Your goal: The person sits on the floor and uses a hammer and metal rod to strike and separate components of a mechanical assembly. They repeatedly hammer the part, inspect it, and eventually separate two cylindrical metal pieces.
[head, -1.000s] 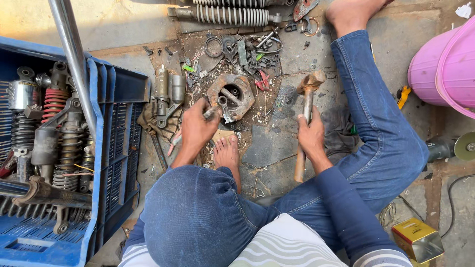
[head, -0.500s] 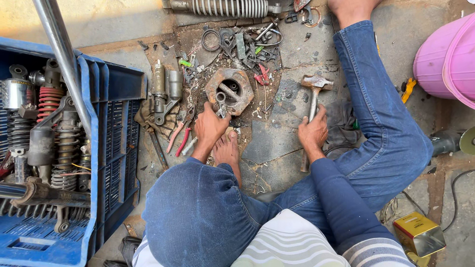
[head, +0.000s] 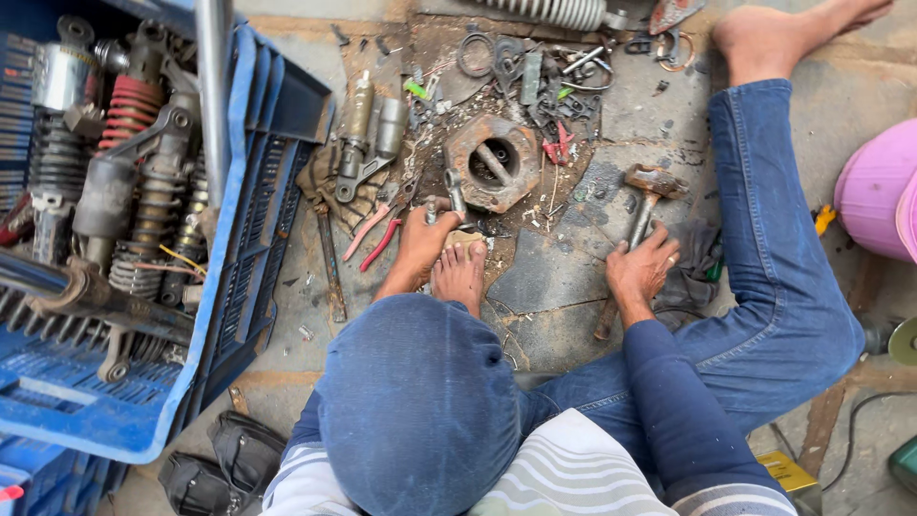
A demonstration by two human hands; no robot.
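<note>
The person sits on the floor [head: 564, 287], 1 bare foot [head: 460, 272] drawn in at the centre of the frame and the other leg stretched toward the upper right.

The left hand [head: 425, 239], just left of centre, is closed around a small metal part [head: 455, 191] that stands up from its fingers, right beside the toes. Just above it lies a rusty hexagonal metal housing [head: 494, 162] with a round opening.

The right hand [head: 642, 269], right of centre, is clamped on the handle of a hammer [head: 646, 196]; the rusty head rests on the floor above the hand, pointing toward the upper right, well apart from the housing.

Red-handled pliers [head: 379, 225] lie just left of the left hand, and 2 metal cylinders [head: 373, 129] sit above them. Loose rings, bolts and scraps [head: 535, 72] are scattered at the top centre.

A blue plastic crate [head: 244, 277] fills the left side, packed with shock absorbers and springs [head: 124, 172]. A pink bucket [head: 874, 191] shows at the right edge, and a dark cloth [head: 697, 268] lies beside the right hand.
</note>
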